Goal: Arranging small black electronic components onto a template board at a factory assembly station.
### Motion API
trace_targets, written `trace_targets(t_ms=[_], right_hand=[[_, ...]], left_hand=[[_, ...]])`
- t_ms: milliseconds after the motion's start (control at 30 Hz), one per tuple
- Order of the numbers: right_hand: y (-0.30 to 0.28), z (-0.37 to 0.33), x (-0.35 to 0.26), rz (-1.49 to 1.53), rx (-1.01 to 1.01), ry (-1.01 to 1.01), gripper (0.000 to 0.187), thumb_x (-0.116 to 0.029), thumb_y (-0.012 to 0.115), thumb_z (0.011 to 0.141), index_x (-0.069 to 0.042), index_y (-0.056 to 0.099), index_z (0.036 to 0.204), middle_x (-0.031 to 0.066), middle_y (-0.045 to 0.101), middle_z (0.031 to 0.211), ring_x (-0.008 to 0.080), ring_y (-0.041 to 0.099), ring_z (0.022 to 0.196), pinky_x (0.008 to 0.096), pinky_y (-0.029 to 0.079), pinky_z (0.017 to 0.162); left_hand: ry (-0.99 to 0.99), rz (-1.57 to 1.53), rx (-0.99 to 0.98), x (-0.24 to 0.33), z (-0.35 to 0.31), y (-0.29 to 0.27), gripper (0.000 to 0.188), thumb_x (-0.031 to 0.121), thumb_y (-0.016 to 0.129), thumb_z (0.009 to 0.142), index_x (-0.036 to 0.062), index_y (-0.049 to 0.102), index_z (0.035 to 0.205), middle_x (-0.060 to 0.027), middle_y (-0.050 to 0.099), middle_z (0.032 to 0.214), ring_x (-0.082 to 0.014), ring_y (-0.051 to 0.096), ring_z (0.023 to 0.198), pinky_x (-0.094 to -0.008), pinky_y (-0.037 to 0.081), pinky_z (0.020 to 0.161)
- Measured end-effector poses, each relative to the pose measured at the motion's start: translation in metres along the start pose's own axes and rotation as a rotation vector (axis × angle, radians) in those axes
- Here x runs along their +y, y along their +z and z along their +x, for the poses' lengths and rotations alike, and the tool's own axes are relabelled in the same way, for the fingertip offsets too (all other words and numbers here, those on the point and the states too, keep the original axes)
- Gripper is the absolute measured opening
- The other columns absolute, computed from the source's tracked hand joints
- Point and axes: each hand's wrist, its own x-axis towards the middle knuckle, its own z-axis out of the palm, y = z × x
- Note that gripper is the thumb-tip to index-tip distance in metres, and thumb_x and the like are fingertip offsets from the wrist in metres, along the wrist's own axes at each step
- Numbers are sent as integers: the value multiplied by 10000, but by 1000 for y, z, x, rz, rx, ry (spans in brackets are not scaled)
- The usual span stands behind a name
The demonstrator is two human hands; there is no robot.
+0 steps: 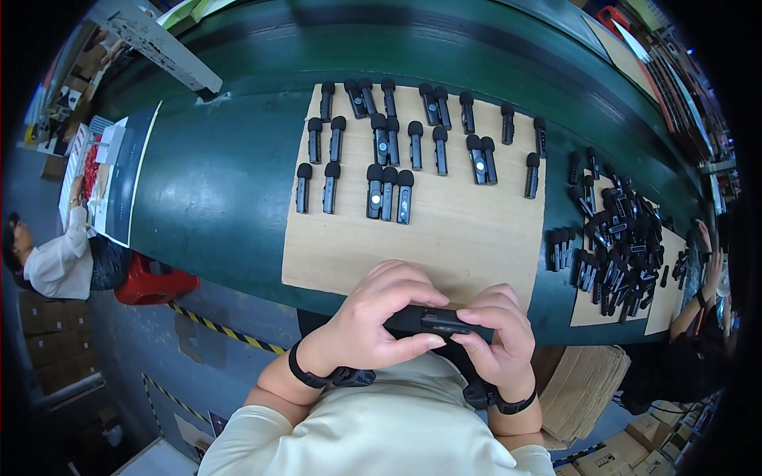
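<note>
In front of my body, at the near edge of the cardboard sheet (333,250), I hold a small black microphone (440,321) sideways between both hands. My left hand (377,313) is closed round its left, dark end, and the fingers hide part of it. My right hand (504,329) pinches the other end between thumb and fingertips. Several similar black clip-on microphones with foam tips lie in loose rows on the sheet, such as a microphone (405,197) in the nearest row. Some lie side by side in pairs or threes, a few showing a pale round spot.
A heap of black microphones (623,230) lies to the right on more cardboard on the green table (214,182). A metal post (159,47) stands far left. One person (59,254) sits at the left by a red stool (155,279); another person (683,365) is at the right.
</note>
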Motion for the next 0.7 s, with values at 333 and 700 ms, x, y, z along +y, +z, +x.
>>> trace_targets(t_ms=[333,700], right_hand=[[0,4,-4,63,-4,31,316,-142,789,782,-10,645,1031,94,643,851,228,573,776,330,445,699],[0,0,1,32,6,41,269,-166,776,804,-1,663,983,92,644,849,225,568,758,325,440,702]], left_hand=[[75,2,-6,-5,-2,2,279,112,800,744,50,662,978,-81,645,888,-246,599,799,-482,461,902],[38,5,29,-3,-1,5,259,92,787,765,51,663,988,-70,681,855,-227,630,767,-475,463,922]])
